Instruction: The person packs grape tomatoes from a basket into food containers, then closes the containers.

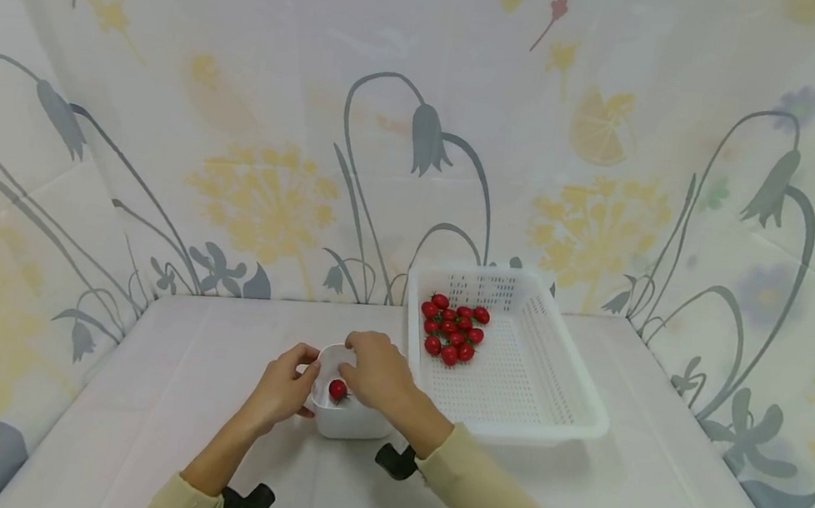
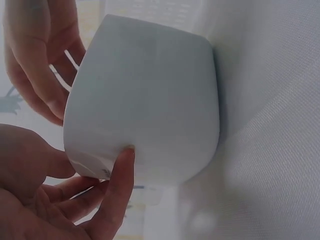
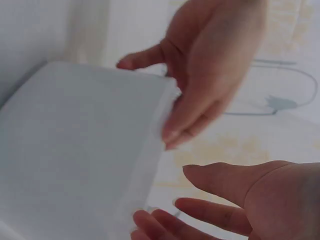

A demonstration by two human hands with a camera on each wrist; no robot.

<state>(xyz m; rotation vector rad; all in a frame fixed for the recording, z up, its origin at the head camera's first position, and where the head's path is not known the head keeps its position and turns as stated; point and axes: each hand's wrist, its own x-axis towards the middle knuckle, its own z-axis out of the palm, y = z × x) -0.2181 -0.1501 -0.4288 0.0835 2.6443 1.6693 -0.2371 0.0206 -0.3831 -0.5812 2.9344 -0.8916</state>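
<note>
A white, rounded-square container (image 1: 352, 425) stands upright on the table. One cherry tomato (image 1: 337, 389) shows inside it. My left hand (image 1: 284, 387) grips the container's left side, thumb at the rim and fingers against the outer wall (image 2: 145, 100). Over the container's right and far side is my right hand (image 1: 375, 372), fingers pointing down at the opening. In the right wrist view the thumb and fingers of that right hand (image 3: 235, 200) are spread apart, with nothing visible between them. The container's floor is partly hidden by this hand.
A white perforated basket (image 1: 535, 394) stands to the right, just beyond the container. Several cherry tomatoes (image 1: 453, 335) lie gathered in its left part. A white cloth covers the table (image 1: 215, 349), and a flower-patterned sheet (image 1: 388, 160) hangs behind it.
</note>
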